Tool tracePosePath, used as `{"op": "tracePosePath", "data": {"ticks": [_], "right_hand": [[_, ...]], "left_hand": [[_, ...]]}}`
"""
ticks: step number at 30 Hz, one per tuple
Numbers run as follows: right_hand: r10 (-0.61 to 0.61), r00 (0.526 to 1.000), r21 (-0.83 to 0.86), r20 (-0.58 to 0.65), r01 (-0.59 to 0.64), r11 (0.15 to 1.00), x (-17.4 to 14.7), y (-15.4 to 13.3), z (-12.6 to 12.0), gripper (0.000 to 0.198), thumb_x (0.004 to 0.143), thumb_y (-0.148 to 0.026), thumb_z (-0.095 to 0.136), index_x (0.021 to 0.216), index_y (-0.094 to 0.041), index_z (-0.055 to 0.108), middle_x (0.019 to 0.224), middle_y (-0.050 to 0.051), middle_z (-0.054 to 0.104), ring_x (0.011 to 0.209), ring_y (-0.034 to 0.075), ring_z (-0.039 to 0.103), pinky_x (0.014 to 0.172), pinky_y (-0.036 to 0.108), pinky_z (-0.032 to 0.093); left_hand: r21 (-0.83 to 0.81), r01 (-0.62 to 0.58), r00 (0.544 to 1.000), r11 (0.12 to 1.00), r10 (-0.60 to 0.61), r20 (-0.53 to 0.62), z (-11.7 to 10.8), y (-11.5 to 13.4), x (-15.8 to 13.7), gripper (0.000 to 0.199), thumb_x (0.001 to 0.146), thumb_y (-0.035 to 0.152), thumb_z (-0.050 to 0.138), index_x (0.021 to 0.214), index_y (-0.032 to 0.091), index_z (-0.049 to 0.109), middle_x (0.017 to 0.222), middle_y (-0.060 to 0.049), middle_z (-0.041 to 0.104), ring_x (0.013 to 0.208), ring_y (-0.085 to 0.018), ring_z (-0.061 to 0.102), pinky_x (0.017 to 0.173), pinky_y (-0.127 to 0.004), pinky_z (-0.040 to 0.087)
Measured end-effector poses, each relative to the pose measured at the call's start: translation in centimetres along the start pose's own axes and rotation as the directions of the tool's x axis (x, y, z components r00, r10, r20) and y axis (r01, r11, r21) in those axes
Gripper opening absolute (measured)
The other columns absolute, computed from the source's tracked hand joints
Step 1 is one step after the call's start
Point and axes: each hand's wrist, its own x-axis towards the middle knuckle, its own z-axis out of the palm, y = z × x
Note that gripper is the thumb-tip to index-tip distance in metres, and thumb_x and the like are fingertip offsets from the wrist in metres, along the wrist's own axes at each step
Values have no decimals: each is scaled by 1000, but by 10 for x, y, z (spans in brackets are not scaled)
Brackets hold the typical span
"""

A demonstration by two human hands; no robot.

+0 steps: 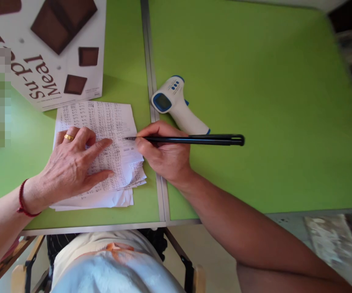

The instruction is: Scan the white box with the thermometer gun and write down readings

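Note:
Handwritten paper sheets [108, 122] lie in a loose stack on the green table, their right corners curled. My left hand [75, 158] rests on the top sheet with its fingers spread; it wears a gold ring and a red cord bracelet. A black pen [191, 139] is pinched in my right hand [166, 152], its tip at the right part of the writing. The pen's far end points to the right. Just beyond my right hand lies a white and blue infrared thermometer [178, 103], its small screen facing left.
A white box [68, 36] printed with chocolate squares and "Su-per Meal" stands behind the papers. A metal seam [147, 53] divides the green table [255, 101]. A pixelated patch hides something at the far left. Wooden chair arms [198, 278] show below the table edge.

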Motion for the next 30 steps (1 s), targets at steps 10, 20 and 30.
{"op": "tracePosePath", "data": {"ticks": [10,20,30], "right_hand": [[1,1000,1,-15,-1,1000,0,4,0,8,81,-23,68,74,-24,66,64,-5,63,57,12,55,56,28,50],[-9,1000,7,-14,9,1000,1,-2,2,10,80,-21,65,71,-24,62,61,-6,62,53,11,53,54,26,47],[31,999,-8,-11,-31,999,1,1,0,8,81,-24,65,73,-25,63,62,-5,61,56,13,55,56,28,50]], "left_hand": [[-29,11,1000,1000,-11,3,0,0,0,53,98,55,60,139,21,65,108,-15,59,94,-31,50,88,-47,41],[0,-18,1000,1000,18,-13,0,0,0,54,101,55,54,138,18,65,108,-16,60,93,-32,51,85,-49,42],[7,-8,1000,1000,8,-4,1,-1,0,54,102,58,50,137,20,65,109,-15,60,94,-32,53,86,-49,41]]}}
